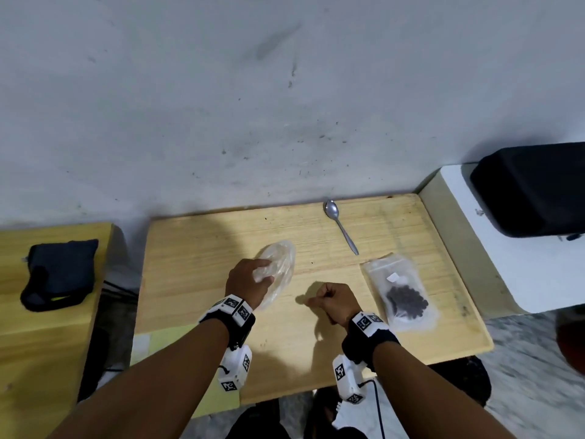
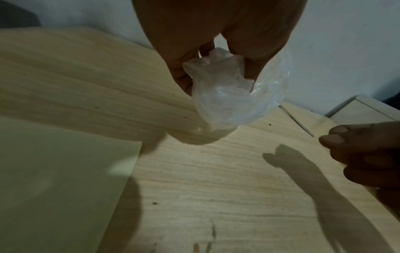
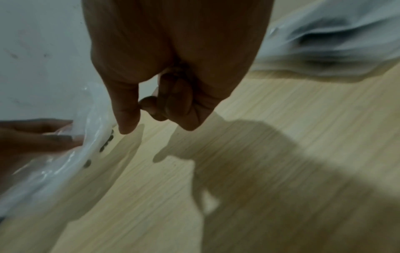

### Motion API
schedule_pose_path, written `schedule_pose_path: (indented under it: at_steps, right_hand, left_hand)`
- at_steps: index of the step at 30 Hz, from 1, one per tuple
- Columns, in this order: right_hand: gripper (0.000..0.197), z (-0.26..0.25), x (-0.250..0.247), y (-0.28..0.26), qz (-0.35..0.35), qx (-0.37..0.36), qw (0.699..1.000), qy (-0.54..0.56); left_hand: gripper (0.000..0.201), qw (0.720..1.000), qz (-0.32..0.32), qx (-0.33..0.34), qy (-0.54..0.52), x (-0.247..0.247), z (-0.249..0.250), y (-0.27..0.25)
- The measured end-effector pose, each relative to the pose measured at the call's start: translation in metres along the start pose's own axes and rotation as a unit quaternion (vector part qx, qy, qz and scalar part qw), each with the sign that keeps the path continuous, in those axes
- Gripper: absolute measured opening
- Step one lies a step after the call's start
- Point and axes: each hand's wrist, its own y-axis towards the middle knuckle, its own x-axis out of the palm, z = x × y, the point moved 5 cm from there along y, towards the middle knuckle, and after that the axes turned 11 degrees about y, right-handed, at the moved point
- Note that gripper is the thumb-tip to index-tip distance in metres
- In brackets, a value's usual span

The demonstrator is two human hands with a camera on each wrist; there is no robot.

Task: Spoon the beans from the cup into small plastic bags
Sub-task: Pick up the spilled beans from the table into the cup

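- Wooden table [image 1: 316, 350] holds everything.
- Filled bag [image 1: 399, 291] of dark beans [image 1: 406, 301] lies flat at the right.
- Left hand [image 1: 248, 285] grips a crumpled clear plastic bag [image 1: 281, 267].
- Right hand [image 1: 335, 304] hovers curled, holding nothing.
- Spoon [image 1: 340, 224] lies near the wall.

Glossy metal spoon [image 1: 340, 225], clear crinkled plastic bag [image 1: 399, 290] — both on matt, grained wood table [image 1: 316, 359].

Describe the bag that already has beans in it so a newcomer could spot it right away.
Start at the light wooden table against the grey wall and go to its right side. Just below the tip of the metal spoon lies a flat clear bag. Unlike the crumpled clear plastic in the left hand, it holds dark beans.
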Motion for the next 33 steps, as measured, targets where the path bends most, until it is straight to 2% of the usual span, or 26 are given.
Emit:
schedule_pose_path:
  at_steps: [3,9,12,16,20,25,29,33]
  right_hand:
    - [0.04,-0.003,-0.014,-0.007,0.021,-0.029,0.999,-0.004]
    - [0.032,-0.019,-0.066,-0.03,0.06,-0.079,0.994,0.044]
    - [0.03,-0.023,-0.111,-0.048,0.084,-0.1,0.987,0.093]
    - [0.03,-0.008,-0.193,-0.077,0.134,-0.127,0.969,0.166]
    - [0.029,0.041,-0.289,-0.118,0.187,-0.113,0.951,0.22]
    - [0.027,0.116,-0.386,-0.161,0.239,-0.09,0.945,0.202]
    - [0.03,0.167,-0.438,-0.182,0.266,-0.061,0.944,0.185]
    - [0.03,0.202,-0.47,-0.192,0.28,-0.048,0.939,0.196]
  left_hand:
    - [0.034,0.999,-0.003,0.039,0.01,0.0,0.024,0.003]
    - [0.033,0.991,0.021,0.113,-0.072,0.011,0.096,-0.007]
    - [0.03,0.986,-0.003,0.145,-0.083,0.026,0.147,-0.017]
    - [0.03,0.977,-0.033,0.188,-0.101,0.063,0.226,-0.05]
    - [0.03,0.963,-0.085,0.232,-0.106,0.128,0.308,-0.104]
    - [0.032,0.95,-0.12,0.279,-0.076,0.216,0.378,-0.171]
    - [0.037,0.938,-0.153,0.311,-0.014,0.278,0.413,-0.209]
    - [0.041,0.926,-0.208,0.31,0.063,0.335,0.43,-0.223]
